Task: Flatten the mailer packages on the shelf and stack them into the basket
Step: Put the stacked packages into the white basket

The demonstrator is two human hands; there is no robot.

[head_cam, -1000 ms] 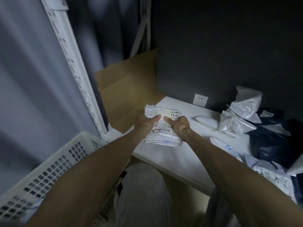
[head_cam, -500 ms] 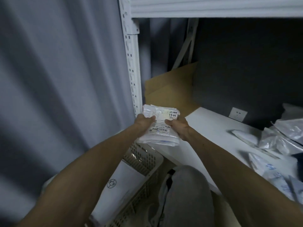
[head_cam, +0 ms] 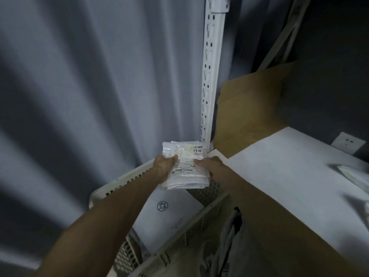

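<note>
Both hands are holding one white mailer package [head_cam: 184, 166] in the air over the far end of the white perforated basket [head_cam: 117, 181]. The left hand [head_cam: 164, 163] is gripping its left edge and the right hand [head_cam: 209, 163] its right edge, each thumb pressing on the top face; the fingers underneath are hidden. The package's long axis is running away from the person, its far end pointing toward the slotted shelf upright [head_cam: 210, 86] and its near end hanging over the basket. Its labelled face is turned up, with a barcode across the middle. Below it, a flat white mailer [head_cam: 169, 218] with a round printed symbol is lying inside the basket. The white shelf [head_cam: 289, 172] is sitting just right of the basket, with brown cardboard [head_cam: 249, 108] leaning at its back corner and a grey curtain [head_cam: 79, 96] hanging on the left.
</note>
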